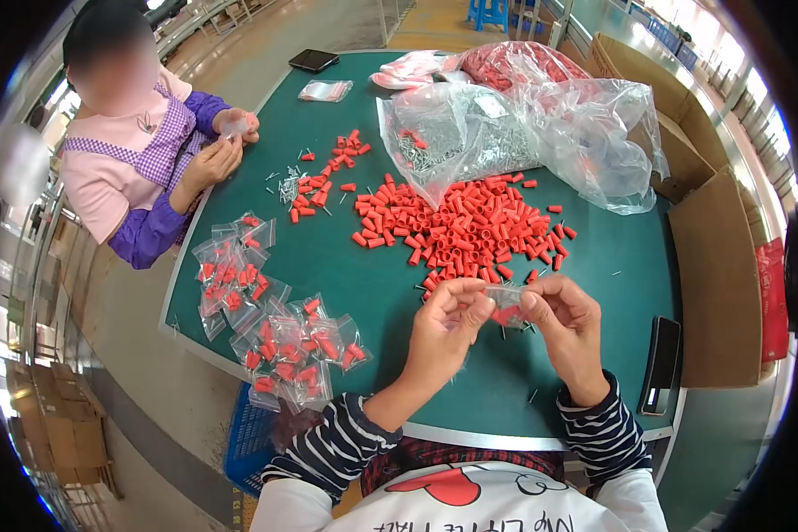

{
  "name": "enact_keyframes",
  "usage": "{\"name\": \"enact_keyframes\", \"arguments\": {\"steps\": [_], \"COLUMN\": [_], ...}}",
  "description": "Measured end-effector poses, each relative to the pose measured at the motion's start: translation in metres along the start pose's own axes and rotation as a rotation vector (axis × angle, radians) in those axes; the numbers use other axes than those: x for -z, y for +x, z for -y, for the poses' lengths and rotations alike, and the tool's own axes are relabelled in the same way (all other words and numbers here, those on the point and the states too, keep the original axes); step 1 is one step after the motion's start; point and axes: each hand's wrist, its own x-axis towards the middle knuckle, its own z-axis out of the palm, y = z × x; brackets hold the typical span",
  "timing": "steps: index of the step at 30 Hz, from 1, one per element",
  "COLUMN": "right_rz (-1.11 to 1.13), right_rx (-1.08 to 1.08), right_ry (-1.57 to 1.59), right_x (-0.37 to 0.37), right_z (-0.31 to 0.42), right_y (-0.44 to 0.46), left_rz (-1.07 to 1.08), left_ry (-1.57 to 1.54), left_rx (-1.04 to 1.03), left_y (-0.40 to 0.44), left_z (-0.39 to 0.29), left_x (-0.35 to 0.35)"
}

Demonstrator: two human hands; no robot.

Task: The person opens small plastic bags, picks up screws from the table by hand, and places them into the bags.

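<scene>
Over the near side of the green table, my left hand [452,317] and my right hand [560,321] pinch a small clear zip bag [505,300] from both sides along its upper edge. Something red shows inside the bag. Just beyond my hands spreads a heap of red plastic caps [470,222], and a few metal screws lie under and around the bag. To the left, many filled zip bags [284,346] with red caps lie in a loose pile at the table edge.
A large clear bag of screws [470,133] and a bag of red caps [523,64] stand at the back. Cardboard boxes [718,284] line the right, near a phone [661,365]. A co-worker [142,151] holds a small bag at left. A blue basket [246,439] sits below the table edge.
</scene>
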Motion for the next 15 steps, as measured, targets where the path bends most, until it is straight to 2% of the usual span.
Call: {"name": "enact_keyframes", "arguments": {"steps": [2,5,8,9,11,12,13,15], "right_rz": [0.110,0.302,0.237,0.204,0.146,0.090,-0.011,0.084], "right_rx": [0.207,0.590,0.645,0.610,0.542,0.368,0.306,0.011], "right_ry": [-0.159,-0.242,-0.222,-0.247,-0.298,-0.202,-0.255,-0.314], "right_x": [-0.017,-0.051,-0.064,-0.057,-0.036,-0.030,-0.020,-0.003], "right_z": [0.014,0.040,0.055,0.053,0.041,0.033,0.015,0.006], "right_y": [0.002,0.002,-0.002,-0.001,0.003,0.000,-0.002,-0.007], "left_rz": [-0.001,-0.033,-0.044,-0.052,-0.210,-0.176,-0.142,-0.155], "left_ry": [-0.153,-0.220,-0.138,-0.083,-0.344,-0.401,-0.458,-0.430], "left_rx": [0.118,-0.053,-0.074,-0.070,0.099,0.061,0.023,0.001], "left_y": [0.002,0.001,0.004,0.006,0.005,0.006,0.006,0.006], "left_z": [0.002,0.009,0.005,0.002,-0.014,-0.014,-0.012,-0.014], "left_x": [0.007,0.002,0.009,0.010,0.001,0.003,0.003,-0.006]}}
